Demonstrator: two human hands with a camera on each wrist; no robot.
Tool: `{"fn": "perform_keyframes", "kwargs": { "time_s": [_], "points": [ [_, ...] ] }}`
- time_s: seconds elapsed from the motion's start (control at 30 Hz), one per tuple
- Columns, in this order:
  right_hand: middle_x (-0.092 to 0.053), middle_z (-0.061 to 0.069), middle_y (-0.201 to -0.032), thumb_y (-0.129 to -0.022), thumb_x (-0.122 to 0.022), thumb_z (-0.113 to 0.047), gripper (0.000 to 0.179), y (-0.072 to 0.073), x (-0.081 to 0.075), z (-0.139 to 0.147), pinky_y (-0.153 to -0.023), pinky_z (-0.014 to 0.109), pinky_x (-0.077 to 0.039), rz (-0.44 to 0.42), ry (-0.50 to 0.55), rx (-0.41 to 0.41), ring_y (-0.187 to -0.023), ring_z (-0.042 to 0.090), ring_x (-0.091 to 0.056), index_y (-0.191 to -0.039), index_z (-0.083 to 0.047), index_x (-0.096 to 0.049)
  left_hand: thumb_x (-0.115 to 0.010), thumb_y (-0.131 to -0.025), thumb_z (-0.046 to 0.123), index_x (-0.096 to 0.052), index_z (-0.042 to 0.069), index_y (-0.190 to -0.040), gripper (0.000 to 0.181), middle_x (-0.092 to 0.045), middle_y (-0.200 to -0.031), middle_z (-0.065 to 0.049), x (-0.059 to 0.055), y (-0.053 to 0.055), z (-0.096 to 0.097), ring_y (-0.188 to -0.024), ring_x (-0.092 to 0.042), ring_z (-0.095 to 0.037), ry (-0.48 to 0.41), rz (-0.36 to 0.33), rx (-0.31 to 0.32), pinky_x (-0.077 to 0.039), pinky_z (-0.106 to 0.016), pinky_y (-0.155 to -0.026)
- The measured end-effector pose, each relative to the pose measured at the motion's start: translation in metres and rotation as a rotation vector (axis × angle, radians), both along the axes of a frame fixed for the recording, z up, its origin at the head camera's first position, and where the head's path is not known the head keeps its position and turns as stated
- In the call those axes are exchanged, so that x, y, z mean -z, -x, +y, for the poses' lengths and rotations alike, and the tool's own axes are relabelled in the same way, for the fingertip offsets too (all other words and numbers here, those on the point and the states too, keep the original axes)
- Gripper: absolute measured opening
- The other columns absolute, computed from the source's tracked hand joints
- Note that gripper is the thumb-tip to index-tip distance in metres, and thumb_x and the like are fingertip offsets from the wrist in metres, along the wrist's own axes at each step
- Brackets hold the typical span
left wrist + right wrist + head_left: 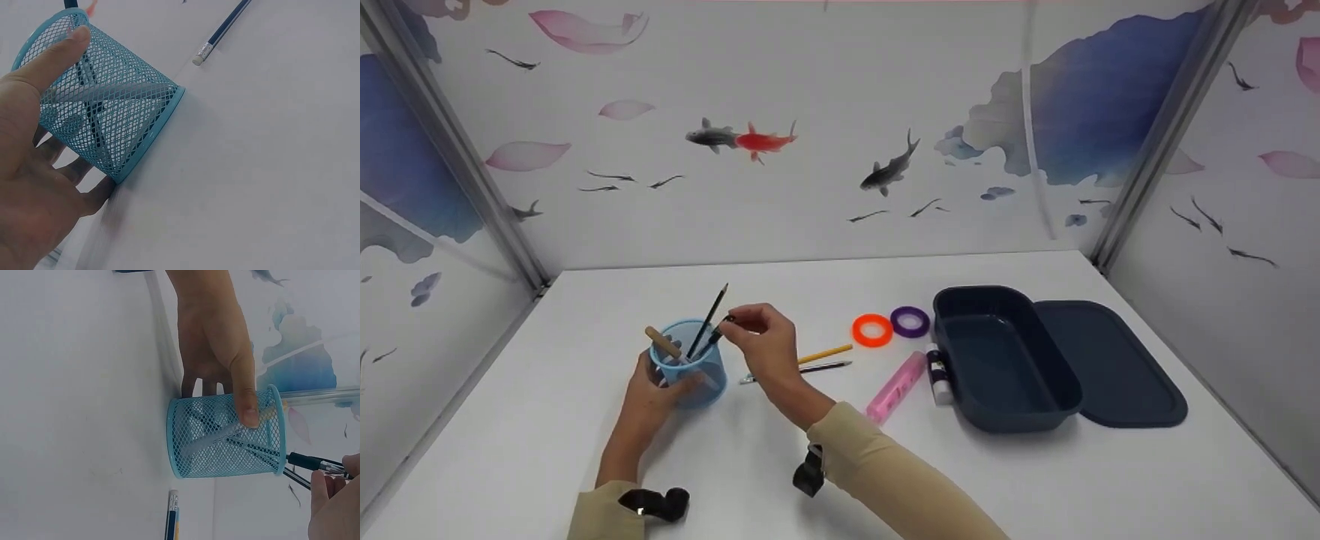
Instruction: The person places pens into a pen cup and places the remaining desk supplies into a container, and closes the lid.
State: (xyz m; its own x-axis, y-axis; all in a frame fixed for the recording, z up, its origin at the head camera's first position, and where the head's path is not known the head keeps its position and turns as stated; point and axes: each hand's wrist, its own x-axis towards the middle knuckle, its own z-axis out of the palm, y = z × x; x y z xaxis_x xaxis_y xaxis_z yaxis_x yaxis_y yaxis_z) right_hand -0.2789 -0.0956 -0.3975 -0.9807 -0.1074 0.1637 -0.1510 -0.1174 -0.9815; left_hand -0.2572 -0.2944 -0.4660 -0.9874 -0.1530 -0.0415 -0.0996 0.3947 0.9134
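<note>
My left hand (649, 401) grips a light blue mesh pen cup (711, 384) standing on the table. In the left wrist view its thumb lies along the mesh near the rim, the other fingers round the far side. Between thumb and fingertips, my right hand (769, 349) pinches a black pen (304, 461) at its upper end. The pen slants over the rim, its lower part inside the cup. A dark pencil (712, 311) leans in the cup, point up. Beside it rests a thin tool with a tan handle (662, 342), its lower part seen only through the mesh.
Right of the cup lie a yellow pencil (831, 351) and a dark pencil (826, 367) with a white eraser. Beyond are an orange ring (858, 331), a purple ring (895, 322), a pink tube (896, 388), a black-and-white glue stick (938, 375), a navy box (1020, 421) and its lid (1132, 367).
</note>
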Motion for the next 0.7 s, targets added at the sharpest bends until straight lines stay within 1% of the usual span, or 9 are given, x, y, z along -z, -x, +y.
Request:
{"fn": "perform_keyframes", "kwargs": {
  "time_s": [0.13,0.27,0.47,0.63,0.7],
  "points": [
    [-0.069,0.003,-0.103,-0.091,-0.073,-0.014,0.019,0.0,0.003,-0.001,-0.087,0.024,-0.06,-0.014,0.019,-0.035,-0.094,0.01,-0.067,-0.11,-0.012,-0.07,-0.077,-0.087,0.041,-0.005,0.007,-0.16,0.108,-0.018,-0.167,-0.02,0.0,-0.001,0.0,-0.156,-0.013,-0.041,-0.007,0.004,0.001,-0.019,-0.058,-0.126],
    [-0.069,0.003,-0.107,-0.092,-0.072,-0.015,0.021,0.0,0.005,0.0,-0.088,0.025,-0.06,-0.018,-0.004,-0.072,-0.096,0.011,-0.067,-0.113,-0.011,-0.069,-0.077,-0.087,0.04,-0.006,0.007,-0.16,0.107,-0.019,-0.167,-0.02,0.0,-0.001,0.001,-0.156,-0.013,-0.041,-0.011,0.012,-0.002,-0.019,-0.058,-0.126],
    [-0.069,0.005,-0.118,-0.091,-0.074,-0.021,0.027,0.0,0.002,0.008,-0.088,0.024,-0.06,-0.03,-0.105,-0.106,-0.098,0.009,-0.067,-0.117,-0.015,-0.07,-0.077,-0.087,0.041,-0.005,0.007,-0.16,0.108,-0.019,-0.167,-0.019,0.0,-0.002,0.001,-0.156,-0.014,-0.04,-0.013,0.005,-0.004,-0.019,-0.057,-0.126],
    [-0.068,0.004,-0.118,-0.09,-0.075,-0.022,0.031,0.004,-0.004,0.021,-0.085,0.024,-0.06,-0.014,-0.165,-0.139,-0.097,0.009,-0.067,-0.119,-0.013,-0.069,-0.076,-0.088,0.041,-0.004,0.008,-0.161,0.108,-0.018,-0.167,-0.019,0.001,-0.002,0.001,-0.156,-0.013,-0.04,-0.025,0.012,0.006,-0.019,-0.057,-0.126],
    [-0.068,0.003,-0.118,-0.09,-0.076,-0.023,0.031,0.007,-0.006,0.028,-0.085,0.023,-0.059,0.001,-0.211,-0.147,-0.099,0.01,-0.066,-0.118,-0.014,-0.069,-0.076,-0.088,0.041,-0.002,0.009,-0.161,0.108,-0.017,-0.167,-0.02,0.001,-0.002,0.001,-0.156,-0.013,-0.04,-0.024,0.006,0.005,-0.018,-0.057,-0.126]
  ]
}}
